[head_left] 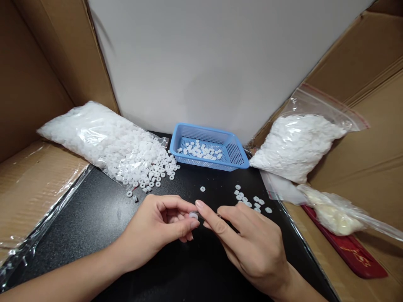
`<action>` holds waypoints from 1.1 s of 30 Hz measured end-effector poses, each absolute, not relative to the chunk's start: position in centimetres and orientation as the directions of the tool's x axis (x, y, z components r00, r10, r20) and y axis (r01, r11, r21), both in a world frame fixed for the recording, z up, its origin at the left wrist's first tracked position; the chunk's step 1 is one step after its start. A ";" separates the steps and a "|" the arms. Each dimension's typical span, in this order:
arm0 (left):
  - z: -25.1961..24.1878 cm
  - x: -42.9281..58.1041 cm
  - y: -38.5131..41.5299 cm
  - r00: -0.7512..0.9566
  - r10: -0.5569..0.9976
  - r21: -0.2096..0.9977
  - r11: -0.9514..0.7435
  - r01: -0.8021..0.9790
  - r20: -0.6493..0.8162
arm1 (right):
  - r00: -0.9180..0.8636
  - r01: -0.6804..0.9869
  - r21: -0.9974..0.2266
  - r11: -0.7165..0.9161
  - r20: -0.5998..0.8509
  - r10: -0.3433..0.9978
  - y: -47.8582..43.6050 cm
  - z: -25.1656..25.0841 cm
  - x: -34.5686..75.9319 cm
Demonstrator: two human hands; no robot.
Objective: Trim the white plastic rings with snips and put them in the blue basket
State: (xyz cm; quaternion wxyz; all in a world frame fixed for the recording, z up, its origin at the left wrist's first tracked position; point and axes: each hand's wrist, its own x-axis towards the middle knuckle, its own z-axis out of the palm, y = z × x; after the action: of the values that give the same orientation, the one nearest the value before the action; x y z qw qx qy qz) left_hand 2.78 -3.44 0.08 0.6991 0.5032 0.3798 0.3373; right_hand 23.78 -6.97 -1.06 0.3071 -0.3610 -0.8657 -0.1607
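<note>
Between the thumb and index finger of my left hand [166,222] is a small white plastic ring [193,215]. My right hand [252,243] is closed, its index finger stretched toward the ring and nearly meeting the left fingertips. Something thin and dark shows by the right fingers, but most of it is hidden and I cannot name it. Past the hands, one loose white ring [202,189] lies on the black tabletop [78,209]. To the right is a scattered group of similar rings [244,199]. A blue perforated basket [236,163] farther back holds many more.
An open clear bag [91,130] spills white rings on the left. At right stand a zip bag [299,142] of white pieces and a smaller bag [336,209] on a red case [362,256]. Cardboard walls [362,63] flank the table; a pale wall [220,54] closes the back.
</note>
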 end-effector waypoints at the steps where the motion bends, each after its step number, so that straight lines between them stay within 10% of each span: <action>1: 0.0 2.8 -3.4 0.486 0.854 0.963 0.257 -0.078 -0.188 | -0.554 0.722 0.061 0.689 0.648 0.523 -7.0 -1.0 23.8; 13: 0.0 2.6 -3.4 0.458 0.884 0.994 0.111 -0.018 -0.091 | -0.068 0.568 -0.662 0.489 0.554 0.830 -6.5 -2.1 22.9; 27: -2.2 2.9 -3.9 0.470 0.881 0.943 -0.198 0.266 0.053 | -0.231 0.510 -0.652 0.561 0.524 0.820 -4.9 -2.9 21.1; 33: -2.3 1.3 -2.0 0.465 0.866 0.723 -0.438 0.534 0.181 | -0.046 0.676 -0.573 0.463 0.595 0.802 5.5 -1.2 25.1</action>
State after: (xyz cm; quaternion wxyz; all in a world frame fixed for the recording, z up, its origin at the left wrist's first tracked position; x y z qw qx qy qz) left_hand 1.31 -1.99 -2.30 0.3006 0.8015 0.4368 0.2767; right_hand 25.08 5.49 -1.21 0.4620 -0.5136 -0.7198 0.0682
